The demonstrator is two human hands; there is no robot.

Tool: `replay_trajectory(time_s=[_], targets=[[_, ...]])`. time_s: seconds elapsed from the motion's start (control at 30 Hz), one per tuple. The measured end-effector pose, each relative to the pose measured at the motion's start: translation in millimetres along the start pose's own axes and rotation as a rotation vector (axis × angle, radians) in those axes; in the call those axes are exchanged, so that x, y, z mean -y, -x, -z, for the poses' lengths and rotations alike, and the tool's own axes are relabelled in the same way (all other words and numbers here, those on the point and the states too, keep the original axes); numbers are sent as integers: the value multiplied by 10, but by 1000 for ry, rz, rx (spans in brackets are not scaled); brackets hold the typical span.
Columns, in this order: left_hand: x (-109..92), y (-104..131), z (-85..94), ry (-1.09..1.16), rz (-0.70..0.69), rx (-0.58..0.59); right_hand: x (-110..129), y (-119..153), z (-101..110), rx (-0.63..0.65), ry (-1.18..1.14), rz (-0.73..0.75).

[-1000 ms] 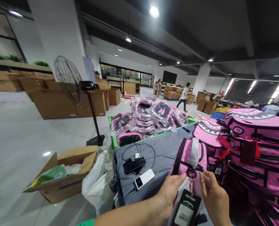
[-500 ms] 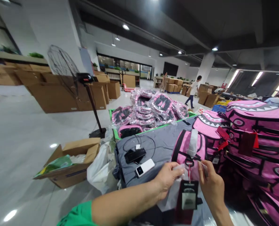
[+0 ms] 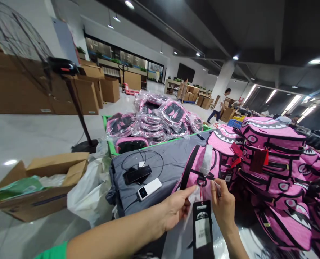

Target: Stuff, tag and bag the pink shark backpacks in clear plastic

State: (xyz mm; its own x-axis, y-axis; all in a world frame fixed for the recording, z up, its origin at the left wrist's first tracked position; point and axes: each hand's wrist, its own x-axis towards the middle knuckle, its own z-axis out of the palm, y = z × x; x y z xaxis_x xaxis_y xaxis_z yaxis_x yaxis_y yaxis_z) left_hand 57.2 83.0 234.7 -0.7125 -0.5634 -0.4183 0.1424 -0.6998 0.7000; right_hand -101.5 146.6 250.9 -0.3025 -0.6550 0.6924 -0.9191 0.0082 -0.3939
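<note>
A pink backpack [image 3: 189, 169] with black straps lies on the grey cloth in front of me, its top handle [image 3: 207, 160] wrapped in pale film. My left hand [image 3: 177, 207] pinches the edge of a clear plastic bag [image 3: 179, 233] at the backpack's near end. On the other side, my right hand [image 3: 224, 201] pinches the bag's edge between thumb and fingers. Between the hands a black hang tag [image 3: 202, 223] with a white barcode label dangles from a red cord. The bag's lower part runs out of view.
Wrapped pink bags fill a green-rimmed bin [image 3: 112, 148] ahead. Stacked pink shark-mouth backpacks [image 3: 273, 144] stand right. A phone [image 3: 138, 174] and white power bank [image 3: 149, 189] lie on the grey cloth [image 3: 173, 158]. Left are an open carton [image 3: 52, 205] and a fan [image 3: 76, 104]. People walk behind.
My view has turned rightward, so the scene has shifted left. Both hands keep their pinch on the plastic bag, and the hang tag now faces me more squarely.
</note>
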Motion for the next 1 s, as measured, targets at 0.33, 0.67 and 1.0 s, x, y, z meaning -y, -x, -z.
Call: replay_trajectory(time_s=[0.33,0.67,1.0], targets=[[-83,55,20,-121,-304,-134,-41,74,42,36,-16,65],[36,-37,138,-263,-570,-278,78,162,48,-82,119,177],[-501,-53,71,-1225,-908,-477,62,3,145,42,-28,-37]])
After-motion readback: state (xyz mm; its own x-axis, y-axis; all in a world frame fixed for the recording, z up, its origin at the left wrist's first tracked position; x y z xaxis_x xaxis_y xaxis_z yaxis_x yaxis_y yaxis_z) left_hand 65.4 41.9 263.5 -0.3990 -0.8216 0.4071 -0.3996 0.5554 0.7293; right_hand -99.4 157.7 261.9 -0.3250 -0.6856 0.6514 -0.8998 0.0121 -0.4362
